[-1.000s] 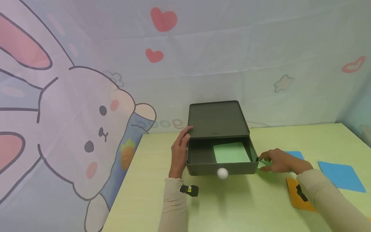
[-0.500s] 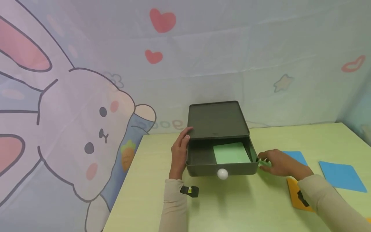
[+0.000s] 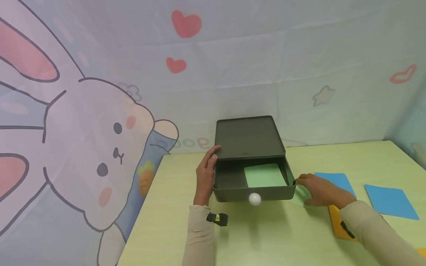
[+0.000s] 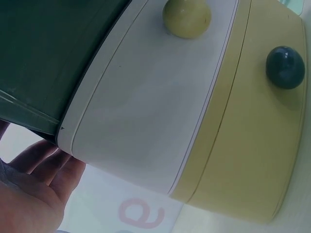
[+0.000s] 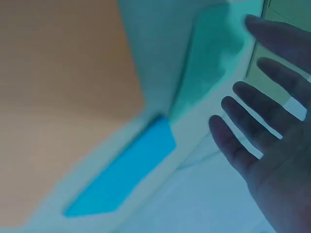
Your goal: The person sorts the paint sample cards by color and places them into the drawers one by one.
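A small cabinet with a dark top (image 3: 249,136) has its dark upper drawer (image 3: 254,194) pulled out; a light green card (image 3: 265,175) lies inside. My left hand (image 3: 205,177) rests along the cabinet's left side, fingertips by the top's edge. In the left wrist view, its fingers lie near the dark drawer and white drawer (image 4: 141,107). At the drawer's front right corner hovers my right hand (image 3: 323,189), holding nothing. Its fingers spread apart in the right wrist view. Below it another green card (image 5: 209,63) lies on the table, partly covered by the hand in the head view.
Two blue cards (image 3: 391,201) lie on the table right of the cabinet. An orange card (image 3: 339,225) sits partly under the right forearm, and another orange piece (image 3: 421,252) shows at the edge. A yellow drawer (image 4: 248,121) is below the white one. A printed cloth (image 3: 233,74) hangs behind.
My right hand has let go of the green card, which was tilted at its fingertips and now lies lower; the fingers have spread. The left hand stays at the cabinet's side.
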The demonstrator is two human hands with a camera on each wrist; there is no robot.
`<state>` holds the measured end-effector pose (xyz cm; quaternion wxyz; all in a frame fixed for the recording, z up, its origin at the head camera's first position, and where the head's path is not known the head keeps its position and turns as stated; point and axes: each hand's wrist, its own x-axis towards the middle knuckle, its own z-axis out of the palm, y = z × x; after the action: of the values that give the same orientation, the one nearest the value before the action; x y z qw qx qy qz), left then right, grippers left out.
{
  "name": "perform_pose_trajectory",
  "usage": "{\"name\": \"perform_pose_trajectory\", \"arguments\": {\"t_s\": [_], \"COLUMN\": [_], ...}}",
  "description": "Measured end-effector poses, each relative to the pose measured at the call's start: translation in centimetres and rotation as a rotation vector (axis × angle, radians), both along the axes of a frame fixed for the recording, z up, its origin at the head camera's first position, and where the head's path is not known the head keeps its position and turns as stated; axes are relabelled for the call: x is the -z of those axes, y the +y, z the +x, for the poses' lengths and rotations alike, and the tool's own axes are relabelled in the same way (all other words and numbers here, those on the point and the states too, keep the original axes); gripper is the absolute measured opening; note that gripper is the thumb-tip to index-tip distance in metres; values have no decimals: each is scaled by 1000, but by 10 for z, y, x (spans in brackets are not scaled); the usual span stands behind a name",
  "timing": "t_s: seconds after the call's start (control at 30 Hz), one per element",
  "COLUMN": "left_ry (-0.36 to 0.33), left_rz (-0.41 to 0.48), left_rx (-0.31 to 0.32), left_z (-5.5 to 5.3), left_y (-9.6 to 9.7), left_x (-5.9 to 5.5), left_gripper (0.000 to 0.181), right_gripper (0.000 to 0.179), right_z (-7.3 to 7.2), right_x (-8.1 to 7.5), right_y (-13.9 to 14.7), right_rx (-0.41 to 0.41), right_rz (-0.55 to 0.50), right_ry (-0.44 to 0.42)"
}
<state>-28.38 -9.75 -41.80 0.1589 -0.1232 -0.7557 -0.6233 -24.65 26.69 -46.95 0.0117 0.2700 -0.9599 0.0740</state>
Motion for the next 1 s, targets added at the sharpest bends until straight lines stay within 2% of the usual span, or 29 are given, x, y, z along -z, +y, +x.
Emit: {"name": "perform_pose_trajectory", "arguments": {"t_s": [0.07, 0.13, 0.23, 0.33, 0.4, 0.5, 0.6, 0.77, 0.87, 1.0], "left_ry": [-1, 0, -4, -9, -8, 2, 9, 5, 5, 12], "left_rz": [5, 8, 14, 15, 14, 7, 2, 5, 2, -2], "left_rx": [-1, -11, -14, 3, 14, 2, -18, -9, -6, -16], "left_z": [1, 1, 1, -1, -2, -3, -3, -4, -4, -5], "left_y": [-1, -2, -2, -1, 0, -1, 0, 2, 3, 3], "left_x": [0, 0, 0, 1, 2, 1, 1, 1, 1, 2], "left_gripper": [34, 34, 34, 34, 35, 35, 34, 35, 35, 35], "right_gripper": [54, 66, 79, 90, 94, 91, 92, 95, 84, 56], "right_z": [-5, -9, -14, -15, -14, -16, -19, -21, -20, -18], "right_x": [-4, -8, -7, -1, 2, 3, 1, -5, -7, -8], "right_y": [-2, -6, -10, -10, -8, -6, -5, -4, -5, -5], "right_rx": [-35, -76, -147, -201, -218, -233, -245, -230, -201, -185], "right_rz": [54, 130, 271, 347, 338, 325, 326, 280, 244, 257], "right_ry": [-16, -11, 60, 150, 185, 226, 230, 121, 63, 88]}}
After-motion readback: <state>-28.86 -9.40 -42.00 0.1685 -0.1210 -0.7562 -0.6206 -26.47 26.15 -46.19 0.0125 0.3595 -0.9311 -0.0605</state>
